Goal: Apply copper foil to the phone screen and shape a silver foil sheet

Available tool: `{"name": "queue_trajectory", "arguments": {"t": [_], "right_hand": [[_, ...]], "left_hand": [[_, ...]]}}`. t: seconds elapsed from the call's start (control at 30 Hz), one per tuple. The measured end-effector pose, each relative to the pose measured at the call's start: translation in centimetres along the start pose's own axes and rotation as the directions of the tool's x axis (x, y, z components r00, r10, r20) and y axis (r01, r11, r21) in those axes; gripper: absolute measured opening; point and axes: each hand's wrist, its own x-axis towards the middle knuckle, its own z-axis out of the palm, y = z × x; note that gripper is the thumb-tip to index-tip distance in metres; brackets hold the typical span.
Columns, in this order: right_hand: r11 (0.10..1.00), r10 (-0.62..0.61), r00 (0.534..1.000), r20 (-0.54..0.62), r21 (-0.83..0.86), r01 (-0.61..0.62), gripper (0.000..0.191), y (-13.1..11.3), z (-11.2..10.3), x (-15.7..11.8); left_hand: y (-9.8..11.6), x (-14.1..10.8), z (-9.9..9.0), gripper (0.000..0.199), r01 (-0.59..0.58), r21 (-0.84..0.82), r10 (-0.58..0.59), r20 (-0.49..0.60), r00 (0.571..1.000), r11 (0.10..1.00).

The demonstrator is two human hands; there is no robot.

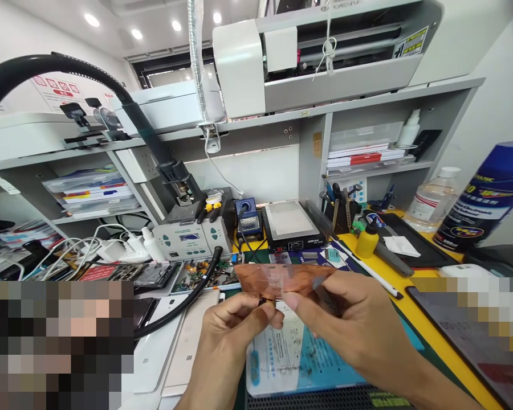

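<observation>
A thin, glossy, copper-brown panel (277, 279), reflective and seen at a flat angle, is held up over the work mat. My right hand (350, 319) grips it at the right, thumb on its near edge and fingers behind. At the lower left edge, my left hand (235, 330) is closed, thumb and index finger pinched together. A small black bit (263, 301) shows at those fingertips; what it belongs to is unclear. Underneath lies a blue and white printed pad (325, 364) with dark smudges. The panel's underside and some fingers are hidden.
Phones with white backs (162, 347) lie at left beside a black hose (188, 299) and a tray of circuit boards (196, 275). Behind stand a soldering station (248, 219) and a heating plate (293, 222). A dark-screened tablet (461, 330) and blue spray can (487, 199) are at right.
</observation>
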Motion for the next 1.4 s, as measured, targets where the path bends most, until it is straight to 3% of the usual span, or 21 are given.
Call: {"name": "queue_trajectory", "arguments": {"t": [0.27,0.4,0.53,1.0,1.4], "right_hand": [[0.997,0.026,1.0,0.007,0.078,-0.026,0.02,0.0,-0.1,-0.2],[0.987,0.099,0.995,0.015,0.125,-0.1,0.031,0.2,-0.1,-0.2],[0.959,0.191,0.981,0.017,0.21,-0.19,0.028,0.4,0.0,0.0],[0.858,0.276,0.958,0.074,0.43,-0.281,0.026,1.1,-0.1,0.6],[0.788,0.367,0.924,0.109,0.491,-0.371,0.032,1.5,-0.2,0.9]], "left_hand": [[-0.1,-0.1,0.0,0.017,-0.011,0.024,0.011,-0.004,1.0,1.0],[0.2,-0.2,0.1,0.017,-0.018,0.049,0.018,0.0,1.0,0.999],[0.2,-0.4,0.1,0.019,-0.028,0.056,0.028,-0.001,1.0,0.998],[0.1,-0.4,-0.4,0.02,0.013,0.101,-0.019,0.061,0.998,0.995],[0.4,-0.7,0.2,0.017,0.007,0.05,-0.008,0.027,1.0,0.999]]}}
